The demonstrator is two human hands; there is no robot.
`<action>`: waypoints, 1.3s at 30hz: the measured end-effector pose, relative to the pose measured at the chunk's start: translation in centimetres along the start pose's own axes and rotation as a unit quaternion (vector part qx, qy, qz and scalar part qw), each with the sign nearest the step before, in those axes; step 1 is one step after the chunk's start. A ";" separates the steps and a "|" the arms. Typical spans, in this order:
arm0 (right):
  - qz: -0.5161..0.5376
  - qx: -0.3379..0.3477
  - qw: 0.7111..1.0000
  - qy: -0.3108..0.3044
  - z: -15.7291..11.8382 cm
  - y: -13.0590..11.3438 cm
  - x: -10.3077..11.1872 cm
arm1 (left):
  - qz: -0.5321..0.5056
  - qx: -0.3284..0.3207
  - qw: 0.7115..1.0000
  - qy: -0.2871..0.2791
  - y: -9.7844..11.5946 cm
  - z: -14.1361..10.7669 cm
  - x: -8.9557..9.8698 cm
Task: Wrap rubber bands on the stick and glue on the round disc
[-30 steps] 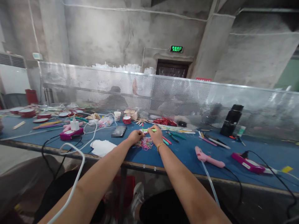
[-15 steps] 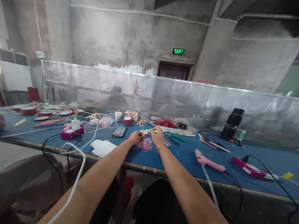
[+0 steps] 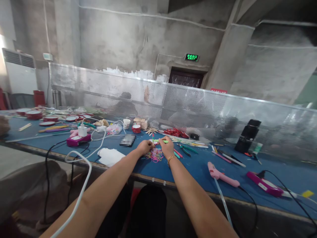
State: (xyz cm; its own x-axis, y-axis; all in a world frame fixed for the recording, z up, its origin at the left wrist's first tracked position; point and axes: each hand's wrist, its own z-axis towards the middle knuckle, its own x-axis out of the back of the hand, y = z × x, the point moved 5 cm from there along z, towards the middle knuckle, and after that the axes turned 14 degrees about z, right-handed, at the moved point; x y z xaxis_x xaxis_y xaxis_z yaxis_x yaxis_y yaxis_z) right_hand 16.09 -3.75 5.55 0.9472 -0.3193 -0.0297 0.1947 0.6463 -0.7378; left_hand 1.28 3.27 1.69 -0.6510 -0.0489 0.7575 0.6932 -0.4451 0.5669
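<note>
Pen (image 3: 165,141), green, near-level, pinched in your right hand (image 3: 168,148); crosswise to the thin stick (image 3: 153,137) your left hand (image 3: 145,147) pinches upright, contact unclear. Both just beyond colored strands (image 3: 155,156) on the desk (image 3: 193,168).

the green-lit sign (image 3: 191,57) above the doorway (image 3: 186,78) reads "exit" beneath chinese characters.

Grey concrete wall (image 3: 116,36); green exit sign (image 3: 192,57) above doorway (image 3: 185,78).
</note>
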 end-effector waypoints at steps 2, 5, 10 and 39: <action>-0.009 -0.001 1.000 0.013 0.0 0.0 0.2 | -0.002 -0.004 1.000 0.002 0.0 0.0 0.0; -0.012 -0.006 0.999 0.031 0.1 0.0 0.4 | -0.012 0.001 1.000 -0.005 -0.1 0.0 -0.1; 0.001 0.006 1.000 0.006 0.0 -0.4 0.0 | -0.013 0.001 1.000 -0.009 -0.3 0.1 -0.2; -0.015 -0.003 1.000 0.000 0.1 -0.7 0.1 | 0.003 -0.003 1.000 -0.004 -0.3 0.2 -0.2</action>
State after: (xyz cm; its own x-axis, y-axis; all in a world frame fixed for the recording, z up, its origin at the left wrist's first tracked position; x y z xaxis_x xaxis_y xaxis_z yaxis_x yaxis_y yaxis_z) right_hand 16.06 -4.19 6.10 0.9410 -0.3382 -0.0082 0.2207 0.6322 -0.7427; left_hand 1.29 3.62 1.40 -0.6434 -0.0444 0.7642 0.6956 -0.4508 0.5594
